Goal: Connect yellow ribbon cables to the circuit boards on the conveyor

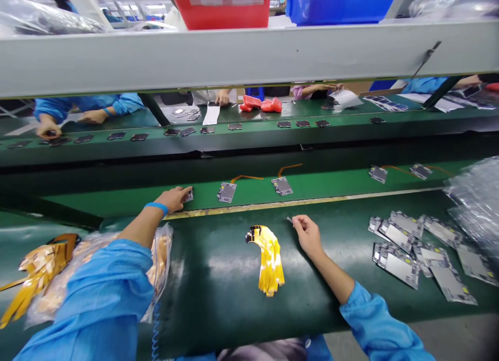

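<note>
My left hand [175, 198] reaches to the green belt, its fingers closed on a circuit board [189, 195] that they mostly cover. Over the near mat, my right hand [307, 235] pinches a small thin grey piece [289, 220], too small to name. Between my arms lies a fanned bundle of yellow flex cables [271, 262] with dark connector ends. Farther along the belt are a board with an orange flex cable [226, 192] and a similar one [282, 185]. Two more such boards [378, 174] lie to the right.
Bare circuit boards [405, 267] are piled at right beside clear plastic packaging [477, 205]. At left are a plastic bag [159, 257] and orange flex cables [42, 267]. A white shelf beam [249, 59] crosses above. Beyond it, co-workers' hands [95, 115] work along another belt.
</note>
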`<action>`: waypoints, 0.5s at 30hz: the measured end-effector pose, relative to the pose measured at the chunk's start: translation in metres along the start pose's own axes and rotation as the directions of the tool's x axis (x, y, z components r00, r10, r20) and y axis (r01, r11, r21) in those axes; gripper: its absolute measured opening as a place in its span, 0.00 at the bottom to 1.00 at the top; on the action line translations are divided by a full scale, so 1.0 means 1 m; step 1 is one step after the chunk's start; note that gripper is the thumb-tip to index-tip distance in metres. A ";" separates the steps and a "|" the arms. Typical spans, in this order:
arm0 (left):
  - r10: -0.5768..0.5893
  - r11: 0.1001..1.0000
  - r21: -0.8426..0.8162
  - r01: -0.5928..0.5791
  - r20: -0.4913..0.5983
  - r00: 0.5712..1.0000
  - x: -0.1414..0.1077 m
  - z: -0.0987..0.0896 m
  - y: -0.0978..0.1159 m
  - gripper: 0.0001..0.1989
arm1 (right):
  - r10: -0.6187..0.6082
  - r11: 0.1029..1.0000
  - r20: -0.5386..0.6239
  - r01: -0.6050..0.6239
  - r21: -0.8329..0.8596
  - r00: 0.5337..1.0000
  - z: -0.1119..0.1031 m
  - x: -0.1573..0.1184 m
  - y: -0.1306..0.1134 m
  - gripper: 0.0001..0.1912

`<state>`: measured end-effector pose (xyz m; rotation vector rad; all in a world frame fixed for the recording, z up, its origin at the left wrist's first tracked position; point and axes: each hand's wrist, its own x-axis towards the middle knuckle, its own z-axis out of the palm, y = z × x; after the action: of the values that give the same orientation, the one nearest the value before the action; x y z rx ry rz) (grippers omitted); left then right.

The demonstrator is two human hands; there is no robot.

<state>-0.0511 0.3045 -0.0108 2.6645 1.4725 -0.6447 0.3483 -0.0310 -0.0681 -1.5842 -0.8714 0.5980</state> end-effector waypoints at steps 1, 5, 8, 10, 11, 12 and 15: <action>-0.013 1.000 0.019 0.013 -0.002 1.000 -0.001 -0.002 0.003 0.43 | 0.002 1.000 -0.002 -0.002 0.000 1.000 0.000 0.000 0.000 0.23; -0.049 0.997 0.064 0.050 -0.017 0.999 -0.008 -0.014 0.017 0.45 | 0.007 1.000 0.012 -0.008 0.011 1.000 -0.001 -0.001 -0.002 0.21; -0.033 0.999 0.031 0.036 -0.084 0.996 -0.019 -0.025 0.029 0.44 | -0.002 1.000 0.055 0.001 0.025 0.998 -0.001 -0.001 -0.001 0.20; 0.005 1.000 0.023 -0.002 -0.148 0.989 -0.030 -0.033 0.040 0.43 | -0.008 1.000 0.080 0.009 -0.008 0.997 -0.001 -0.001 0.001 0.20; 0.031 0.999 0.022 -0.027 -0.184 0.983 -0.037 -0.037 0.047 0.42 | -0.010 0.999 0.092 0.014 -0.040 0.996 -0.002 -0.001 0.003 0.19; 0.055 0.998 0.019 -0.052 -0.230 0.972 -0.046 -0.040 0.054 0.42 | -0.015 0.997 0.107 0.023 -0.076 0.994 -0.002 -0.002 0.004 0.19; 0.158 0.985 -0.012 -0.173 -0.354 0.922 -0.080 -0.045 0.082 0.38 | -0.059 0.980 0.165 0.088 -0.178 0.985 -0.004 -0.002 0.007 0.19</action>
<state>-0.0062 0.2045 0.0458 2.9411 1.2800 -0.1230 0.3519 -0.0355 -0.0742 -1.6785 -1.1276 0.6111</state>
